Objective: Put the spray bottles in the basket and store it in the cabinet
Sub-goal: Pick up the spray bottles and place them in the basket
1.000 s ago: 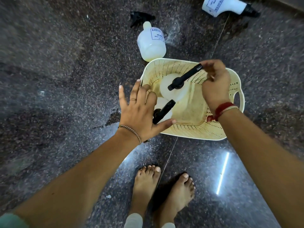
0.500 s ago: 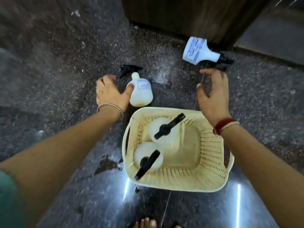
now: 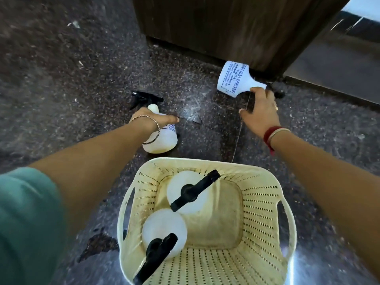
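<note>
Fingers of right hand (image 3: 261, 112) apparently close on far bottle (image 3: 232, 79) neck; left hand (image 3: 153, 120) grips near bottle (image 3: 162, 136).

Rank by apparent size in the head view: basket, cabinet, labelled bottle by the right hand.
1. Cabinet, though cut off by the frame.
2. Basket, enlarged by nearness, so the top two are unsure.
3. Labelled bottle, clearly smallest.

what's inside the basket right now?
The basket holds two white spray bottles standing upright, one farther, one nearer, both with black spray heads. Right half shows bare stained bottom. The floor under the bottles is hidden.
</note>
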A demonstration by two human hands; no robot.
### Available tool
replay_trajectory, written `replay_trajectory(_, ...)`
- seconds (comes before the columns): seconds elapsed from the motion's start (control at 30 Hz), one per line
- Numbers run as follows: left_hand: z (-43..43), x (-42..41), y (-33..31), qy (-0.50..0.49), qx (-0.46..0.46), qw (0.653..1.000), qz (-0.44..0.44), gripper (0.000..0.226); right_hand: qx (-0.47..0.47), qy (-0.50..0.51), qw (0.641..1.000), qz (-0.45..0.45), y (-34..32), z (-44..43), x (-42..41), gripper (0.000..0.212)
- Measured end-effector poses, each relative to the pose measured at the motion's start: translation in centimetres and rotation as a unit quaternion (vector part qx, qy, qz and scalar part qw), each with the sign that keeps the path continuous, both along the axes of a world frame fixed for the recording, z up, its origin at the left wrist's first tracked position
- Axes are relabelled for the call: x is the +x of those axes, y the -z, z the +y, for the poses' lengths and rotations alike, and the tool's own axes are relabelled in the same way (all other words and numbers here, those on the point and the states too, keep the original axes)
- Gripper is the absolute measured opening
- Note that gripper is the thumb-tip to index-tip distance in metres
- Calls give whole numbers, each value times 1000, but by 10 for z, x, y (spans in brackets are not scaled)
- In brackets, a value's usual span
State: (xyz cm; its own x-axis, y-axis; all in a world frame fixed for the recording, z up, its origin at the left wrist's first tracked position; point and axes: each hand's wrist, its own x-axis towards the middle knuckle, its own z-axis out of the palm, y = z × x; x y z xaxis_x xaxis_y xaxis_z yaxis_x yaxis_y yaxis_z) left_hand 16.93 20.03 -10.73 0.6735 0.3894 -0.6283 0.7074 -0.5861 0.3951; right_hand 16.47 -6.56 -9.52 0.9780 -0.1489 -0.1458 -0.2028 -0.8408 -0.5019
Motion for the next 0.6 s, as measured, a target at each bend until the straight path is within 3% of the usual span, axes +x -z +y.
replay_trajectory(0.13,3,2,1,-27,-27,999,15,80,109,117,982,99,6,-5,22,82)
replay_trajectory(0.23,4,5,1,-7,-17,1000,23,72,199,147,954,167,11,3,37,91)
replay_trajectory(0.4,0,7,7,76,32,997,4,61,259,178,935,167,14,8,68,74)
replay_trajectory(0.5,-1,6,8,93,47,995,-10,62,209,147,955,151,16,10,78,60)
replay_trajectory(0.6,0,5,8,92,47,995,-11,63,260,214,930,148,14,12,88,58)
